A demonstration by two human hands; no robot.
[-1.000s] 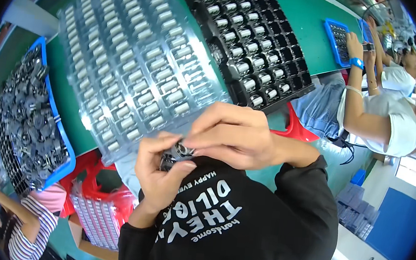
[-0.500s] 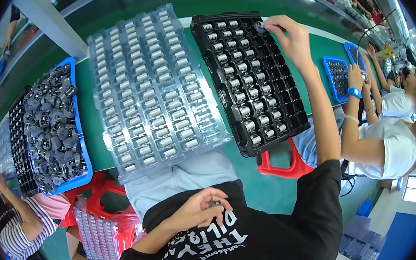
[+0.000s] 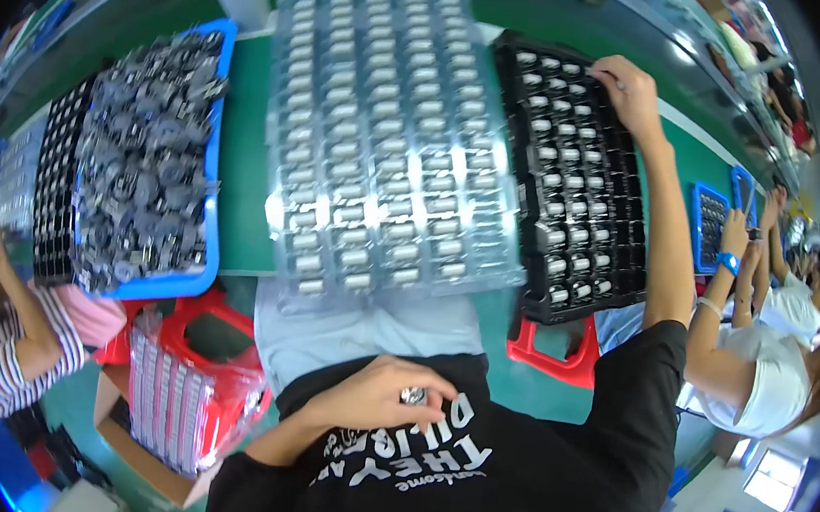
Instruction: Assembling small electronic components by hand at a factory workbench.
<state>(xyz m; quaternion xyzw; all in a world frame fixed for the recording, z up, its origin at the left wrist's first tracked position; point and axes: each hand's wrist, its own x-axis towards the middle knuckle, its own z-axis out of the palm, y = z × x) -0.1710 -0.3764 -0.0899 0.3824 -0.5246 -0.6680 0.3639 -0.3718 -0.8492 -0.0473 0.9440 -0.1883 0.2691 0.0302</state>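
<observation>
My left hand [image 3: 382,392] is held close to my shirt, its fingers curled around a small silvery metal part [image 3: 413,396]. Over the far right corner of a black compartment tray [image 3: 627,203], my right hand [image 3: 628,89] is pinched with the fingertips down at the pockets; anything between them is hidden. Silvery cylindrical parts fill the tray's left and middle columns, while pockets on its right side look dark. To its left, a clear plastic tray [image 3: 500,265] carries rows of similar silvery cylinders, its near edge reaching over my lap.
A blue bin [image 3: 220,188] heaped with grey and metal parts [image 3: 148,152] stands at left on the green table [image 3: 248,142]. Red stools [image 3: 554,354] and a carton [image 3: 154,458] holding packed clear trays sit below. Co-workers are seated on both sides; blue trays [image 3: 707,225] lie farther right.
The view has turned, so the trays sit farther right in the picture. My right hand remains at the black tray's far right end. The metal part in my left hand shows more plainly.
</observation>
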